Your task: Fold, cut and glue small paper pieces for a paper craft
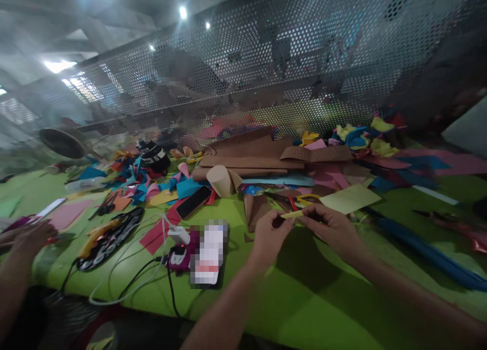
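Note:
Between my two hands is a small strip of yellow paper (pixel 292 214), held above the green tabletop (pixel 262 294). My left hand (pixel 271 233) pinches its left end with thumb and fingers. At the right end, my right hand (pixel 330 228) closes thumb and fingertips on the same strip. Just behind my hands lie yellow-handled scissors or pliers (pixel 307 199), partly hidden. A pale yellow paper sheet (pixel 350 198) lies beyond my right hand. A folded brown paper piece (pixel 258 210) sits beyond my left hand.
A phone (pixel 208 256), a purple power strip (pixel 182 256) and looping cables lie left of my hands. A yellow glue gun (pixel 99 233) rests on a dark tray. Coloured scraps and brown card (pixel 247 152) line the mesh screen. Another person's hand (pixel 32 241) works at far left.

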`<move>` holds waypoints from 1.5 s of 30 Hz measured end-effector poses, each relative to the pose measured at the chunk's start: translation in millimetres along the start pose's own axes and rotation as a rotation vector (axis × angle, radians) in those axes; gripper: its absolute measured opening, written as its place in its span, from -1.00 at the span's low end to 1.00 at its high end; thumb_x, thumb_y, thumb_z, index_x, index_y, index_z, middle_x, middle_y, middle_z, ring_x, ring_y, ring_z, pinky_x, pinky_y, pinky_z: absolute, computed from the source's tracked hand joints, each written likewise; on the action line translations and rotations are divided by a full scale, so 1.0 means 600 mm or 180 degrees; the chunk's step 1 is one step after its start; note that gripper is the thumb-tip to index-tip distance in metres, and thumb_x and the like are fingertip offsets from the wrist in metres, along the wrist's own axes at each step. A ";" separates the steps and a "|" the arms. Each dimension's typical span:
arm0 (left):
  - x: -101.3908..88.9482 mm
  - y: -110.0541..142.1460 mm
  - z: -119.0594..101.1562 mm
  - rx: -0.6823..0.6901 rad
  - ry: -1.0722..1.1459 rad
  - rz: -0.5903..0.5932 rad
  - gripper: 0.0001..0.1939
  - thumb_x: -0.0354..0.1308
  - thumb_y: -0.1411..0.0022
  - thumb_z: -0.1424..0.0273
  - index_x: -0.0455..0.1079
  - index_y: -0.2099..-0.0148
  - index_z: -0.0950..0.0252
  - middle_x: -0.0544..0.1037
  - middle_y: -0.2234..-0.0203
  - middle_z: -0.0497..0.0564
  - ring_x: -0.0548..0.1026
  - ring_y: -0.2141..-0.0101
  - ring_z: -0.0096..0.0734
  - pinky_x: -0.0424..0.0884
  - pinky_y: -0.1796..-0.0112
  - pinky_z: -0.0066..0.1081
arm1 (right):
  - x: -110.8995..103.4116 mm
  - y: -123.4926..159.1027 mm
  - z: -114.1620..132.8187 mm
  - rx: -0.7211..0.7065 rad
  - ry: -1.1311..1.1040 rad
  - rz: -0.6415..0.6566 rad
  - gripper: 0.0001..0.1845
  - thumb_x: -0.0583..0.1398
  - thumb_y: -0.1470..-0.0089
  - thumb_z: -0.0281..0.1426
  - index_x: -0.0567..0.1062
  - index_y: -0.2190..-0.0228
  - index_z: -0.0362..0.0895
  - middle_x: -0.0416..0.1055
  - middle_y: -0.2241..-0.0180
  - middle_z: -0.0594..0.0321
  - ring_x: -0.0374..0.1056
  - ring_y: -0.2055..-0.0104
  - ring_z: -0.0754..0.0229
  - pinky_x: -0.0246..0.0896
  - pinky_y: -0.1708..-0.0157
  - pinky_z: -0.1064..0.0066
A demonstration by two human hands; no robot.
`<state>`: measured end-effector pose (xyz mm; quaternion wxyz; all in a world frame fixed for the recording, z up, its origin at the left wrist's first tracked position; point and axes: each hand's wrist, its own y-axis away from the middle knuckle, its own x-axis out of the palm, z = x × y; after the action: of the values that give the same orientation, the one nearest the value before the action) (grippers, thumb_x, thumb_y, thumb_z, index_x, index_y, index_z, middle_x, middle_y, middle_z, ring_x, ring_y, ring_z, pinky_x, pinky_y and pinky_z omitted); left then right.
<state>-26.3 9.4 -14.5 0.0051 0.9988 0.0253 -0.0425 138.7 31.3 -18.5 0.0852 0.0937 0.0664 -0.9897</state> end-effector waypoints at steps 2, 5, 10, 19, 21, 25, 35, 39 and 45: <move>0.000 0.001 -0.004 0.0006 0.0068 -0.0046 -0.81 0.25 -0.12 0.27 0.44 0.34 0.31 0.47 0.50 -0.07 0.36 0.43 -0.44 0.25 0.36 -0.46 | 0.000 0.001 0.002 -0.0013 -0.0034 0.0019 -0.51 0.29 0.03 0.11 0.51 0.46 -0.09 0.37 0.50 0.29 0.28 0.44 0.19 0.20 0.43 0.38; -0.001 0.001 -0.010 0.0022 0.0094 -0.0126 -0.85 0.23 -0.13 0.32 0.44 0.35 0.31 0.47 0.50 -0.06 0.38 0.42 -0.44 0.27 0.35 -0.46 | 0.001 0.003 0.006 -0.0064 -0.0120 0.0035 -0.49 0.30 0.05 0.12 0.51 0.45 -0.10 0.39 0.49 0.27 0.29 0.42 0.19 0.22 0.41 0.38; -0.001 0.002 -0.011 0.0051 0.0114 -0.0082 -0.87 0.25 -0.11 0.34 0.46 0.37 0.31 0.50 0.49 -0.05 0.41 0.42 -0.43 0.32 0.33 -0.44 | 0.000 0.003 0.004 -0.0110 -0.0155 0.0081 -0.53 0.30 0.02 0.08 0.55 0.41 -0.10 0.44 0.44 0.23 0.34 0.38 0.16 0.24 0.37 0.38; 0.002 0.001 -0.008 0.0173 0.0049 -0.0135 -0.91 0.25 -0.08 0.39 0.50 0.36 0.31 0.56 0.46 -0.01 0.46 0.41 -0.41 0.39 0.30 -0.42 | 0.002 0.006 0.009 -0.0106 -0.0193 0.0079 -0.52 0.31 0.03 0.10 0.56 0.44 -0.08 0.48 0.46 0.22 0.37 0.37 0.14 0.28 0.35 0.36; 0.002 0.001 -0.007 0.0236 0.0017 -0.0126 -0.91 0.24 -0.09 0.39 0.50 0.36 0.31 0.57 0.45 0.00 0.47 0.40 -0.41 0.40 0.29 -0.42 | 0.003 0.007 0.012 -0.0102 -0.0205 0.0084 -0.51 0.31 0.04 0.11 0.56 0.44 -0.08 0.48 0.46 0.22 0.37 0.38 0.14 0.29 0.36 0.35; 0.002 0.003 -0.006 0.0335 -0.0075 -0.0122 -0.92 0.22 -0.10 0.40 0.50 0.35 0.31 0.58 0.44 0.01 0.48 0.39 -0.40 0.41 0.28 -0.41 | 0.003 0.007 0.014 -0.0088 -0.0192 0.0069 -0.50 0.31 0.05 0.11 0.56 0.45 -0.09 0.47 0.47 0.22 0.36 0.39 0.15 0.28 0.37 0.35; 0.003 0.003 -0.005 0.0216 0.0094 -0.0113 -0.92 0.25 -0.05 0.40 0.47 0.37 0.30 0.54 0.46 -0.02 0.43 0.41 -0.44 0.36 0.30 -0.43 | 0.005 0.007 0.014 -0.0089 -0.0260 0.0102 -0.51 0.32 0.06 0.11 0.55 0.45 -0.09 0.46 0.49 0.23 0.34 0.40 0.15 0.28 0.40 0.34; 0.005 0.000 0.000 -0.0031 0.0366 -0.0006 -0.83 0.30 -0.03 0.34 0.49 0.32 0.32 0.52 0.48 -0.04 0.39 0.45 -0.48 0.31 0.36 -0.47 | 0.004 0.009 0.009 -0.0209 -0.0211 0.0031 -0.54 0.31 0.01 0.07 0.55 0.43 -0.10 0.46 0.46 0.22 0.35 0.39 0.16 0.28 0.38 0.34; 0.003 -0.002 0.003 0.0062 0.0244 -0.0062 -0.86 0.29 -0.03 0.36 0.49 0.34 0.32 0.51 0.51 -0.06 0.40 0.45 -0.47 0.32 0.37 -0.48 | 0.005 0.011 0.000 -0.0572 0.0005 -0.0169 -0.67 0.31 -0.06 -0.08 0.57 0.23 -0.03 0.52 0.33 0.19 0.43 0.31 0.12 0.37 0.33 0.30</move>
<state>-24.5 10.8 -16.2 -0.0060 0.9994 0.0347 -0.0045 137.2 24.7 -19.9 0.0668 0.0846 0.1574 -0.9816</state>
